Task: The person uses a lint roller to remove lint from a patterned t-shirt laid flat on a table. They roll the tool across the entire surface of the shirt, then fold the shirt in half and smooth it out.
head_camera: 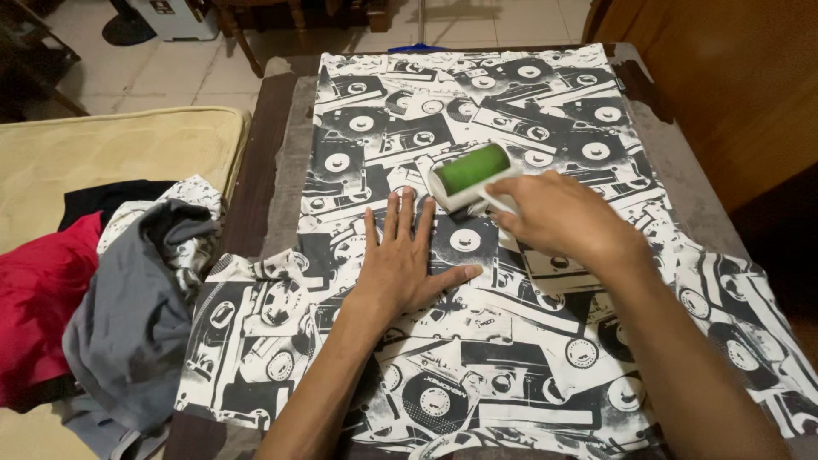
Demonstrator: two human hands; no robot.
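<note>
The left hand (pixel 403 260) is lying open and flat, palm down, 5 fingers spread, pressing on the black-and-white cotton shirt printed with cassette tapes (pixel 511 341), which is lying spread over the table. The right hand (pixel 558 213) is closing around the white plastic handle of a lint roller with a green cylindrical head (pixel 467 173); the handle itself is mostly hiding under the fingers. The roller head is resting on the shirt just beyond the left fingertips and just left of the right knuckles, tilting diagonally. The 2 hands are sitting near each other, not touching. Under the shirt, a grey cloth-covered table (pixel 694 192) is showing beyond the right hand. Well to the left of the left hand, a heap of clothes is lying: a grey garment (pixel 136 315) on top, a red garment (pixel 38 290) further left, and another patterned piece beside them. The heap is resting on a pale yellow mattress (pixel 111 145).
</note>
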